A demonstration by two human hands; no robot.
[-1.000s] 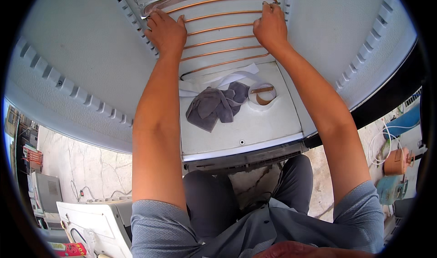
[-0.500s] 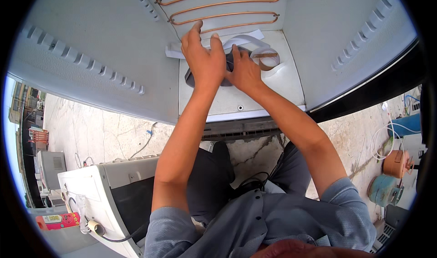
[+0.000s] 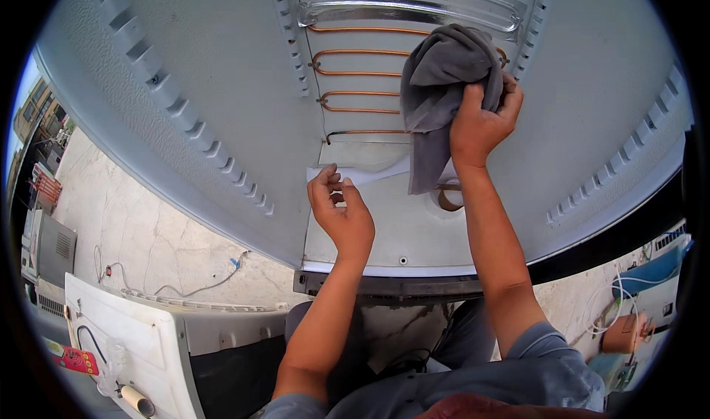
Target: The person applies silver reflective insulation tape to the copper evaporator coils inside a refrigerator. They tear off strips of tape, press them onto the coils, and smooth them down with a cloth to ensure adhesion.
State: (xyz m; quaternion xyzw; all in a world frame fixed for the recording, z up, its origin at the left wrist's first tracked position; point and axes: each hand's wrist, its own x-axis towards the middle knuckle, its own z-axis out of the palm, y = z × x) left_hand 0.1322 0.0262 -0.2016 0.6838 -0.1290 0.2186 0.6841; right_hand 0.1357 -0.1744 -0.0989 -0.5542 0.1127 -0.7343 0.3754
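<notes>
Inside an open white cabinet, my right hand (image 3: 484, 123) grips a bunched grey cloth (image 3: 444, 68), raised in front of the copper tubing (image 3: 355, 73) on the back wall; one end hangs down. Silver foil (image 3: 407, 8) covers tubes higher up. My left hand (image 3: 336, 208) is open, its fingers loosely curled and apart, beside a white strip (image 3: 384, 170) on the cabinet's floor (image 3: 355, 245). A tape roll (image 3: 449, 201) lies there, partly hidden by the cloth.
Ribbed side walls (image 3: 185, 123) flank me. Outside, a white appliance (image 3: 126, 323) stands at lower left, a cable (image 3: 185, 289) runs over the concrete floor (image 3: 140, 212), and cylinders (image 3: 621, 334) with hoses stand on the right.
My right hand has lifted the grey cloth from the cabinet floor to in front of the tubing. My left hand has come off the tubing and moved lower.
</notes>
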